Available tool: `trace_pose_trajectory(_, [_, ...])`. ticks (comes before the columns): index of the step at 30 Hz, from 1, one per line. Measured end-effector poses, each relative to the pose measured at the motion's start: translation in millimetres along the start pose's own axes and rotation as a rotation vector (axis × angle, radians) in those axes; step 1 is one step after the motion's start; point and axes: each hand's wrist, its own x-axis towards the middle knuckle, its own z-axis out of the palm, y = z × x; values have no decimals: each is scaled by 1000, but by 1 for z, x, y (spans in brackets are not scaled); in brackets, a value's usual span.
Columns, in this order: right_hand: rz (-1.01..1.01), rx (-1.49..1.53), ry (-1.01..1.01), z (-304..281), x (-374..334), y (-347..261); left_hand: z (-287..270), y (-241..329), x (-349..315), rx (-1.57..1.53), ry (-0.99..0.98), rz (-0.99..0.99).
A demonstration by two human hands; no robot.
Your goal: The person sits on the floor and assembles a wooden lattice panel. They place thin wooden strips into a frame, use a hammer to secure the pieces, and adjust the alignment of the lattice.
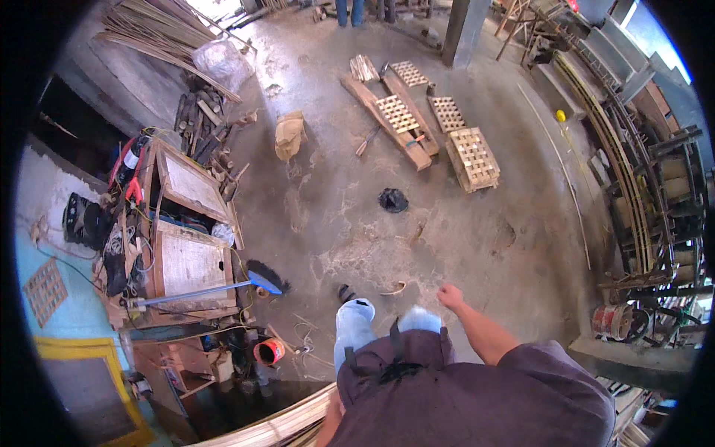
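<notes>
right hand: hangs free over the concrete floor, grip loosely curled with nothing in it, forearm running down and right to the purple shirt
left hand: only a sliver shows at the lower edge beside the shirt, against the bundle; cannot tell how its grip stands
bamboo strip bundle: pale long strips at the bottom edge, just left of the body, touching or very near the left hand; long axis runs from lower left up to the right, near end out of view
legs: light jeans, one dark shoe forward on the floor
curved offcut: small pale shaving on the floor, between shoe and right hand
broom: blue handle lying across the wooden desk, dark bristle head pointing right, off the desk's edge
lattice panels: woven squares stacked and spread well ahead, beside planks
black bag: crumpled, mid-floor
orange tape roll: below the desk
right wall: racks of long bent strips
</notes>
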Motion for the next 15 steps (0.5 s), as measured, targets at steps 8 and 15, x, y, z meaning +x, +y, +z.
trace_pose_trajectory(8, [381, 148, -336, 33, -47, -89, -512, 135, 231, -560, 285, 436])
trace_pose_trajectory(15, [260, 391, 112, 31, 120, -219, -587, 361, 319, -295, 301, 538])
